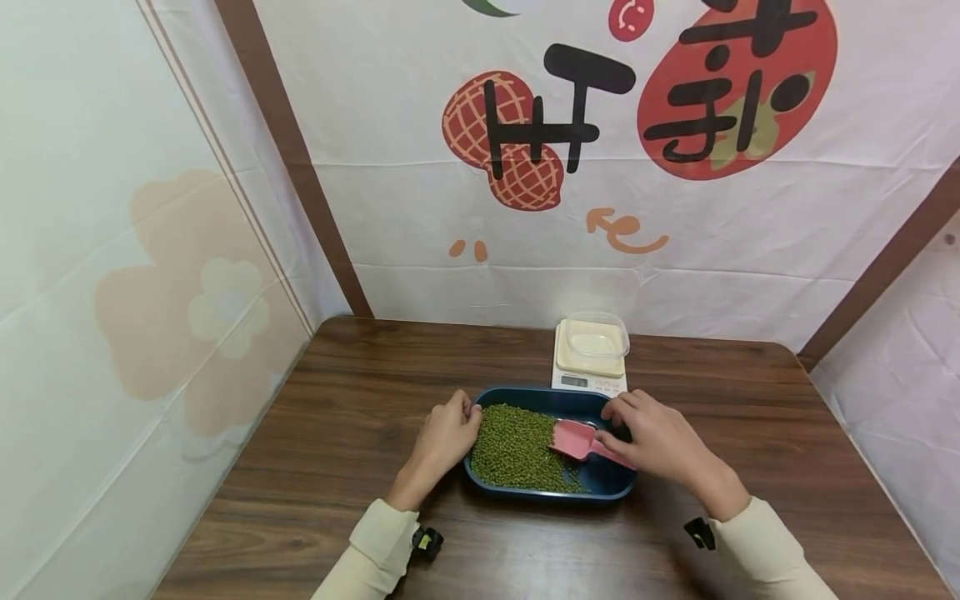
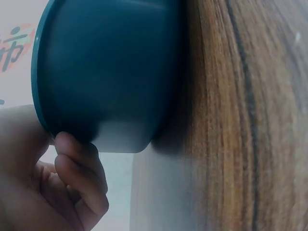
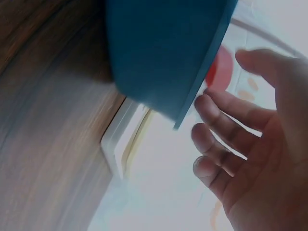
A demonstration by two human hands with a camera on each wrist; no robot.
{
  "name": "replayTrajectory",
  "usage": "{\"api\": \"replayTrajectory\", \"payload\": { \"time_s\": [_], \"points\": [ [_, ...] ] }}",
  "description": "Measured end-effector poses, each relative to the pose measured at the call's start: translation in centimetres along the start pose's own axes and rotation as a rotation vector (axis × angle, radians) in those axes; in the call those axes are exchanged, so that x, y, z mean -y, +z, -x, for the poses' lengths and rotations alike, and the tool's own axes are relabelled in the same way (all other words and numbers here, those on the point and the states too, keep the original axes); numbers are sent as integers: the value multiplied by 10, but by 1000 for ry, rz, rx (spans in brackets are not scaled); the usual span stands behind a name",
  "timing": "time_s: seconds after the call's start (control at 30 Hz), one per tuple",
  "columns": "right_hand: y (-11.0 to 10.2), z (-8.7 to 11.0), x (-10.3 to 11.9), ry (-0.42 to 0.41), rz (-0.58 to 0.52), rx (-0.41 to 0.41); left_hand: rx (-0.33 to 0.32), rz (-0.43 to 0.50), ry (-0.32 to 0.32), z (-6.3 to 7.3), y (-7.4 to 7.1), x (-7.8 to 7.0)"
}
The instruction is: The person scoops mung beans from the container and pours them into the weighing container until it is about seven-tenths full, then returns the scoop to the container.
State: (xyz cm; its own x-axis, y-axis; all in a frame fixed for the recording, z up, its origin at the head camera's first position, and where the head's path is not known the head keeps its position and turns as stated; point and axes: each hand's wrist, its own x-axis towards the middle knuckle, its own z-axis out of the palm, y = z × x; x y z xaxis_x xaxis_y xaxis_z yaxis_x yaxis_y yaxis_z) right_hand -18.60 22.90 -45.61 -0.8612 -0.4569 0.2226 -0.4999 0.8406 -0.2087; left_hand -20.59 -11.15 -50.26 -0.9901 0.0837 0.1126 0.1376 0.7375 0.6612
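Observation:
A dark blue tray holds a heap of small green beans, mostly in its left and middle part. My left hand pinches the tray's left rim between thumb and curled fingers, as the left wrist view shows too. A pink scoop lies in the tray, its mouth against the beans and its handle pointing right. Over that handle, at the tray's right end, hovers my right hand. In the right wrist view its thumb and bent fingers stand apart, with nothing held between them.
Just behind the tray stands a white kitchen scale with a clear plastic container on it. The brown wooden table meets a printed cloth backdrop at its far edge.

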Motion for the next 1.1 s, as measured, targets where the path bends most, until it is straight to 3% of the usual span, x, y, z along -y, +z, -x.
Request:
{"api": "replayTrajectory", "payload": {
  "time_s": [0.13,0.27,0.47,0.7,0.87,1.1],
  "points": [
    [5,-1,5,-140,74,-18,8,24,-9,0,-1,1],
    [6,-1,8,-203,147,-17,26,54,-33,1,-2,0],
    [3,-4,12,-206,187,39,47,89,-63,2,-3,1],
    [1,-8,13,-215,207,8,49,109,-59,3,-4,2],
    [-2,-9,13,-207,186,-9,42,99,-56,2,-3,2],
    [-7,-8,15,-144,137,43,48,101,-64,2,0,3]
  ]
}}
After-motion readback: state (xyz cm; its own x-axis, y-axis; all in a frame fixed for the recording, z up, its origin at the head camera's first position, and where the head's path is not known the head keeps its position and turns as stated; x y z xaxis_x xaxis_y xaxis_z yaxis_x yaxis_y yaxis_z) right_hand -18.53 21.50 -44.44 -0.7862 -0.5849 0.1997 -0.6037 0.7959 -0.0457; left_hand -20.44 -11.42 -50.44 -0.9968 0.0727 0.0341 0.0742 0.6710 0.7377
